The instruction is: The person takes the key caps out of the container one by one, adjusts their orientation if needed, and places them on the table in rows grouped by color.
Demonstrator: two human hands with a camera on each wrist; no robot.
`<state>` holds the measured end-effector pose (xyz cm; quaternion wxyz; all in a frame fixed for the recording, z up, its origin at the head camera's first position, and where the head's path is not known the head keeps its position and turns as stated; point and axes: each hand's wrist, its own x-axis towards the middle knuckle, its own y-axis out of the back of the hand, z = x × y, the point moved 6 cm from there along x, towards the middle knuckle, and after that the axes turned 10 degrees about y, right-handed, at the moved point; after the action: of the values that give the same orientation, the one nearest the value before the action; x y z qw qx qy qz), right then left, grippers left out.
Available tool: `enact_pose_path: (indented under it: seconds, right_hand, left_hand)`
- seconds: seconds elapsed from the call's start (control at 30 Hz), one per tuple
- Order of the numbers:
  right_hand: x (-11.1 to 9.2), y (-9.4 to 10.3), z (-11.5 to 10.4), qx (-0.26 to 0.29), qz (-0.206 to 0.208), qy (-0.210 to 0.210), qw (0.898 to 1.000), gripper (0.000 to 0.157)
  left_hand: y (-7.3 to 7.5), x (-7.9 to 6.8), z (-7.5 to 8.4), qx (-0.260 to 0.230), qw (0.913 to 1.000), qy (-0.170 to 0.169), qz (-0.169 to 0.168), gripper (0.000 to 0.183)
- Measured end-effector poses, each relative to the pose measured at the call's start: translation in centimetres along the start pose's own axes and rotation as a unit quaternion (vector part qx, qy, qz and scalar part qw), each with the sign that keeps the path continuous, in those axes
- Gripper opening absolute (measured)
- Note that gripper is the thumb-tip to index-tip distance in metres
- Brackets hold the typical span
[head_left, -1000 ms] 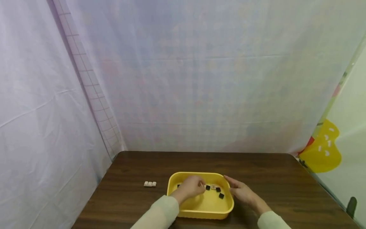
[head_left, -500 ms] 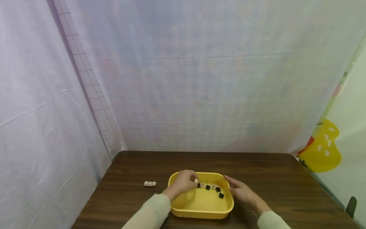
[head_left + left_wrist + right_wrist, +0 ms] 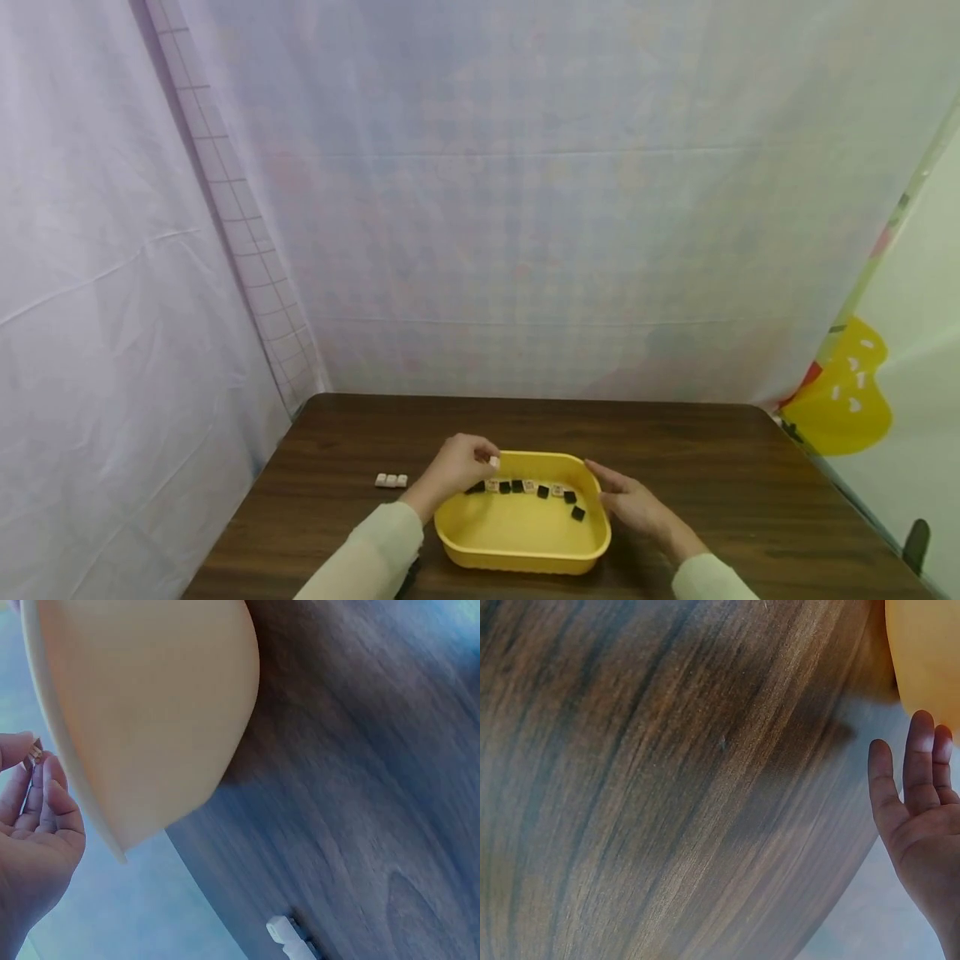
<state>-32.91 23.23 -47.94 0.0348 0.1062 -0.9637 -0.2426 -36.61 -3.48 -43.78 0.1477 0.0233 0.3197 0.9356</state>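
Observation:
My left hand (image 3: 456, 465) pinches a white keycap (image 3: 494, 462) between thumb and fingertips, above the left back corner of the yellow tray (image 3: 525, 561). In the left wrist view, the held keycap (image 3: 35, 750) shows its hollow underside, just outside the tray wall. Against the tray's right side, my right hand (image 3: 633, 502) rests with its fingers extended; in the right wrist view, straight fingers (image 3: 919, 761) reach the yellow wall. Inside the tray lies a row of several black keycaps (image 3: 543, 492) and white keycaps (image 3: 558, 491), mostly along the back.
Three white keycaps (image 3: 392, 481) stand side by side on the dark wooden table (image 3: 315, 517), left of the tray. A dark object (image 3: 408, 577) shows partly beneath the left sleeve. White curtains (image 3: 525, 250) hang behind the table and at its left.
My left hand has risen from inside the tray and moved left and back with a white keycap, uncovering more of the keycap row. My right hand stays at the tray's right side.

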Motion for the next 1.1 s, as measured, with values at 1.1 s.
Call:
enact_pose_path:
  seconds: [1.1]
  right_hand:
    - [-0.1,0.0,-0.2,-0.003,0.01,0.003,1.0,0.058]
  left_hand:
    - [12.4,-2.8,-11.4,-0.007,0.981,0.052,0.187,0.02]
